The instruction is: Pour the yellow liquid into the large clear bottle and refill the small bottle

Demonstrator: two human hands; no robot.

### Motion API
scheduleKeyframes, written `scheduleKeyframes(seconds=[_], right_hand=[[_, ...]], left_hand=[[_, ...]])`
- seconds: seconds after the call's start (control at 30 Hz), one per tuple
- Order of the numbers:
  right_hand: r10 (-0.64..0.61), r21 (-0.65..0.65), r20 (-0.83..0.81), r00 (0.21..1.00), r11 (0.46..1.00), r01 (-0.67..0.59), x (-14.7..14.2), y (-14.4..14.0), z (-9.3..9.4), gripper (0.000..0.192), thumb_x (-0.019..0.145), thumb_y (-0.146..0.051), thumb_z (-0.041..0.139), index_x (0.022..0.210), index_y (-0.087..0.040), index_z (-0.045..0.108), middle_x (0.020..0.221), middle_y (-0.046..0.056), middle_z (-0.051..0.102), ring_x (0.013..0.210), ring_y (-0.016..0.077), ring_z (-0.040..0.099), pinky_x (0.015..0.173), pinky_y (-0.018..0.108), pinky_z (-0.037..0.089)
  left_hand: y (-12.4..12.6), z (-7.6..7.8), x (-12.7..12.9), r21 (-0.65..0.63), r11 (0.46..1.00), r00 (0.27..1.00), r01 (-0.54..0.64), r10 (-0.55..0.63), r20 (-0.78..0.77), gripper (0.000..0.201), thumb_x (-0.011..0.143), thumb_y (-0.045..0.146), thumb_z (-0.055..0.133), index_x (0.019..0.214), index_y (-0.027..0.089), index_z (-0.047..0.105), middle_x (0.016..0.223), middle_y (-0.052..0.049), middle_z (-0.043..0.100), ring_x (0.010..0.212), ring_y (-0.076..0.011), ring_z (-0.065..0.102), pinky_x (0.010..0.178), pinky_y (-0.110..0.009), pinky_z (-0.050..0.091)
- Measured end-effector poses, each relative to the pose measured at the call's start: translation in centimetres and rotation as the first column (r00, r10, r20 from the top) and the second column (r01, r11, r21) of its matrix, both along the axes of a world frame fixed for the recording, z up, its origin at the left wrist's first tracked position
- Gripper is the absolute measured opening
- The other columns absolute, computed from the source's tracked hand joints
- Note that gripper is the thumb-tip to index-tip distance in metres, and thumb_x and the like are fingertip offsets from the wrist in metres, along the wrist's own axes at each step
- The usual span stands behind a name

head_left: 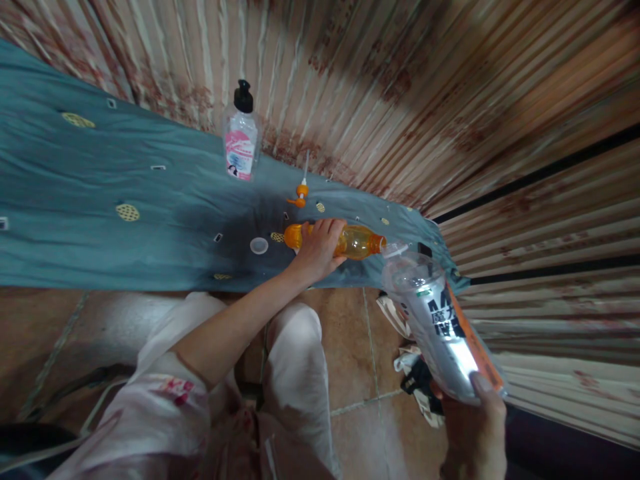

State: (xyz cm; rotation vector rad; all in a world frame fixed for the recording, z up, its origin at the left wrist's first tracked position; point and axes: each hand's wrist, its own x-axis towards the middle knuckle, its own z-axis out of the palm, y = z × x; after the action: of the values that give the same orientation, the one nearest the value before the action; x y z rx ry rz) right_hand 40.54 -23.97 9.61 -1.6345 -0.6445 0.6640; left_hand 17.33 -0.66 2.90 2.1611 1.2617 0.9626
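My left hand (316,250) wraps the orange bottle (350,241), tipped flat over the blue cloth (100,200). It is thin, bendy plastic, slippery, so I grip its middle. My right hand (477,427) grips the big pouch (440,327), soft and floppy, mouth touching the bottle's. The white cap (259,245) lies left of the bottle; lots of free cloth there.

Orange bottle (357,241); teal cloth (100,220), seemingly yellow-dotted; pink-labelled dispenser (241,143).
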Motion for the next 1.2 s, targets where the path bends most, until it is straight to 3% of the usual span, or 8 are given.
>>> scheduleKeyframes(seconds=[0.33,0.6,0.8,1.2], right_hand=[[-0.031,0.017,-0.013,0.999,0.999,0.031,-0.8,0.1,0.3,0.056,0.074,-0.045,0.073,0.124,-0.020,0.069,0.112,0.010,0.066,0.084,0.0228,0.060,0.051,0.027,0.039],[-0.034,-0.001,0.016,0.999,0.999,0.034,0.2,-0.2,-0.1,0.061,0.073,-0.048,0.072,0.127,-0.019,0.068,0.113,0.011,0.067,0.083,0.0238,0.061,0.051,0.028,0.040],[-0.007,0.011,0.032,0.999,1.000,0.007,-0.9,0.1,0.5,0.061,0.075,-0.046,0.071,0.129,-0.020,0.067,0.116,0.011,0.067,0.084,0.0234,0.062,0.049,0.026,0.040],[-0.017,0.012,0.009,1.000,1.000,0.017,-1.1,0.3,0.7,0.055,0.073,-0.045,0.073,0.122,-0.020,0.071,0.105,0.009,0.068,0.079,0.0215,0.061,0.048,0.025,0.039]], left_hand=[[-0.1,0.2,-0.1,-0.010,1.000,1.000,0.006,-0.006,-0.005,0.066,0.079,0.023,0.080,0.136,0.017,0.048,0.139,-0.018,0.060,0.130,-0.0372,0.054,0.109,-0.055,0.037],[-0.1,0.2,0.0,-0.011,1.000,1.000,-0.003,0.003,-0.016,0.066,0.079,0.025,0.081,0.136,0.016,0.048,0.138,-0.018,0.061,0.129,-0.0372,0.055,0.108,-0.055,0.037],[-0.1,0.3,0.0,-0.014,1.000,1.000,-0.002,0.001,-0.016,0.065,0.079,0.024,0.080,0.135,0.016,0.048,0.138,-0.018,0.061,0.129,-0.0368,0.054,0.109,-0.055,0.037],[0.0,0.3,0.0,-0.019,1.000,1.000,-0.004,0.004,-0.026,0.066,0.079,0.025,0.080,0.137,0.015,0.048,0.138,-0.018,0.061,0.128,-0.0374,0.054,0.109,-0.056,0.037]])
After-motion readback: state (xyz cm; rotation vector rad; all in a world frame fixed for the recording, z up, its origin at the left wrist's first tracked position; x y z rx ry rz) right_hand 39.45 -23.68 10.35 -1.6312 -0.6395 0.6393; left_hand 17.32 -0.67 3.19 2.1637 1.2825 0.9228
